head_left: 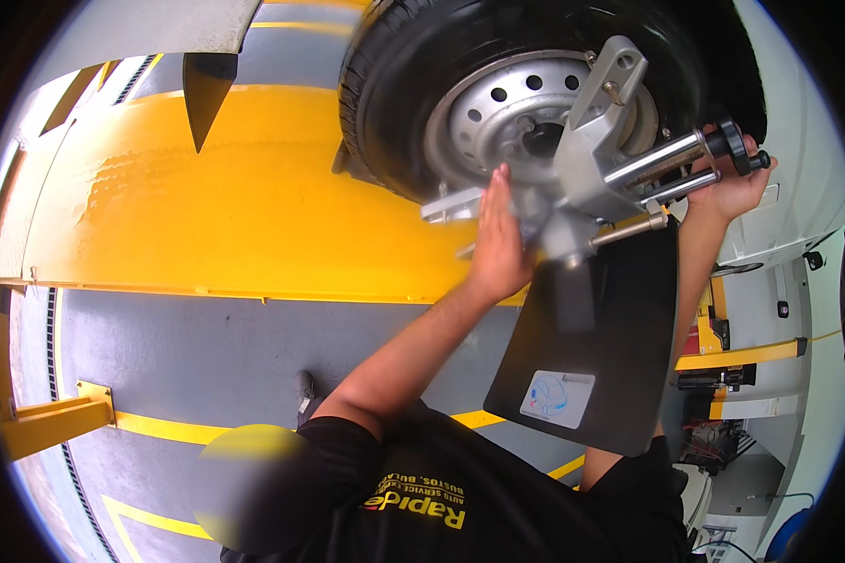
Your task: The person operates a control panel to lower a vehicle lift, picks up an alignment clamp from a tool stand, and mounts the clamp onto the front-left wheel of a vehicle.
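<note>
A grey metal wheel clamp (591,159) sits against the silver steel rim (479,117) of a black tyre (385,103). My left hand (502,239) has its fingers stretched out, its palm against the clamp's lower left side, partly blurred. At the clamp's right, my right hand (730,192) is wrapped around the ends of its rods by a black knob (728,145); some of its fingers are hidden behind them. Below the clamp hangs a black flat panel (610,347) with a white sticker (556,399), covering part of my right forearm.
The wheel stands over a yellow ramp (253,197), whose edge runs across in front of me. A white vehicle body (798,178) is at the right. Yellow lines mark the grey floor (197,347). A yellow bracket (61,422) stands at the left and a yellow bar (742,356) at the right.
</note>
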A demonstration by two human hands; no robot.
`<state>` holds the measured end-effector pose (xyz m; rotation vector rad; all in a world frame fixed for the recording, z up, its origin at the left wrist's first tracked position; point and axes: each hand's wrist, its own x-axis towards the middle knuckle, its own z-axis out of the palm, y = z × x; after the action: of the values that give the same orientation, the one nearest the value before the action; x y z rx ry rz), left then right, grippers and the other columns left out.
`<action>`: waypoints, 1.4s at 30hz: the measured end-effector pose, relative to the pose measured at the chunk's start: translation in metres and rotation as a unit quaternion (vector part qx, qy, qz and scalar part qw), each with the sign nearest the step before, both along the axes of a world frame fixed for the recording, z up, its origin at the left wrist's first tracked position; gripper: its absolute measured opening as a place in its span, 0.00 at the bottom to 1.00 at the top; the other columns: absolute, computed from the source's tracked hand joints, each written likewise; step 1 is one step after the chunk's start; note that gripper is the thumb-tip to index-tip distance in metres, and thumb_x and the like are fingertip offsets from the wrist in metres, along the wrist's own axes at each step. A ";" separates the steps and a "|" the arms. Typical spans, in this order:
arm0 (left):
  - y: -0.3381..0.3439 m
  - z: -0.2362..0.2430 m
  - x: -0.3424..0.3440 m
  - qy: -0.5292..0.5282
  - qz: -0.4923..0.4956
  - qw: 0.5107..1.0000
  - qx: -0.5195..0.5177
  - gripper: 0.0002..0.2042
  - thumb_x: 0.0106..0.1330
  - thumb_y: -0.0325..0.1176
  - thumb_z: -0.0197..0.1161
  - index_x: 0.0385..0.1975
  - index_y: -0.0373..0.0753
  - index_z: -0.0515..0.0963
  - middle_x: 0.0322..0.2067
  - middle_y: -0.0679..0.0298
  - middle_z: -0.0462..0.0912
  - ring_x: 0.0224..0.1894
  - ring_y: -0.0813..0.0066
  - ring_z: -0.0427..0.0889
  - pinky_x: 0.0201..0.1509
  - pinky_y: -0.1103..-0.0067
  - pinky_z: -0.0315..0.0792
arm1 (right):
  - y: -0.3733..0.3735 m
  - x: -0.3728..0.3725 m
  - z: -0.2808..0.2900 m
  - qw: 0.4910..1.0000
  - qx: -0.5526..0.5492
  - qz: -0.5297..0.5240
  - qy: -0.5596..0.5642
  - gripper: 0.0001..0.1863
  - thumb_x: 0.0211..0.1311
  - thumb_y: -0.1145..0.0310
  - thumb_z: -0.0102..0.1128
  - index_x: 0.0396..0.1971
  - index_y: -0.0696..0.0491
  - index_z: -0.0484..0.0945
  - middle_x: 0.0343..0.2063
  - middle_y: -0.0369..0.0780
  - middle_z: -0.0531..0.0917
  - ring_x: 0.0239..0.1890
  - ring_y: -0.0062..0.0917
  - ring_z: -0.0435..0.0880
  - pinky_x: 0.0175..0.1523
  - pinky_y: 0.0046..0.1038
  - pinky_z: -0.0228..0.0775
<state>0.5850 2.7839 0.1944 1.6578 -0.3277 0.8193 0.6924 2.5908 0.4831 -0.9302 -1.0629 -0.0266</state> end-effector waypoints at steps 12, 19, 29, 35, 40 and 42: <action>0.008 0.000 0.005 0.003 -0.005 1.000 0.003 0.53 0.49 0.19 0.64 0.72 0.26 0.34 0.74 0.41 0.42 0.76 0.40 0.42 0.77 0.53 0.39 | 0.068 -0.030 -0.005 0.915 0.040 -0.401 0.007 0.45 0.66 0.32 0.40 0.56 0.64 0.71 0.59 0.66 0.69 0.62 0.59 0.71 0.65 0.50 0.66; 0.008 0.003 0.003 0.014 -0.028 0.999 -0.023 0.52 0.48 0.18 0.64 0.72 0.25 0.34 0.74 0.41 0.42 0.76 0.40 0.42 0.77 0.53 0.39 | 0.047 -0.027 -0.005 0.898 0.055 -0.437 0.018 0.31 0.71 0.40 0.42 0.45 0.57 0.74 0.47 0.52 0.82 0.45 0.45 0.84 0.51 0.44 0.80; 0.011 0.004 0.005 0.038 -0.042 0.998 -0.024 0.53 0.46 0.17 0.65 0.71 0.24 0.36 0.74 0.40 0.41 0.76 0.39 0.42 0.77 0.52 0.39 | 0.060 -0.032 -0.008 0.885 -0.128 -0.418 -0.158 0.42 0.69 0.38 0.36 0.58 0.66 0.70 0.56 0.64 0.74 0.54 0.46 0.79 0.58 0.35 0.71; 0.013 0.004 0.005 0.035 -0.062 0.997 -0.042 0.55 0.43 0.15 0.65 0.72 0.25 0.35 0.74 0.39 0.41 0.76 0.38 0.42 0.76 0.51 0.39 | 0.056 -0.036 -0.006 0.874 -0.157 -0.438 -0.144 0.45 0.64 0.40 0.37 0.59 0.71 0.68 0.57 0.64 0.73 0.52 0.45 0.79 0.55 0.33 0.70; 0.008 0.000 0.007 0.008 -0.059 0.997 -0.043 0.57 0.42 0.17 0.67 0.72 0.27 0.35 0.74 0.39 0.41 0.76 0.38 0.42 0.76 0.50 0.39 | 0.040 -0.037 -0.005 0.833 -0.176 -0.498 -0.163 0.44 0.63 0.39 0.40 0.58 0.69 0.68 0.53 0.60 0.75 0.43 0.36 0.81 0.49 0.33 0.73; 0.007 0.001 0.005 0.018 -0.058 0.997 -0.045 0.58 0.41 0.19 0.69 0.72 0.27 0.35 0.74 0.40 0.42 0.76 0.39 0.43 0.76 0.51 0.40 | 0.041 -0.038 -0.009 0.823 -0.139 -0.521 -0.177 0.41 0.65 0.39 0.41 0.57 0.66 0.68 0.55 0.57 0.75 0.44 0.37 0.81 0.51 0.35 0.73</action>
<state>0.5902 2.7913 0.1955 1.5529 -0.3535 0.7055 0.6548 2.6321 0.4738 -1.7355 -0.7718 -1.0134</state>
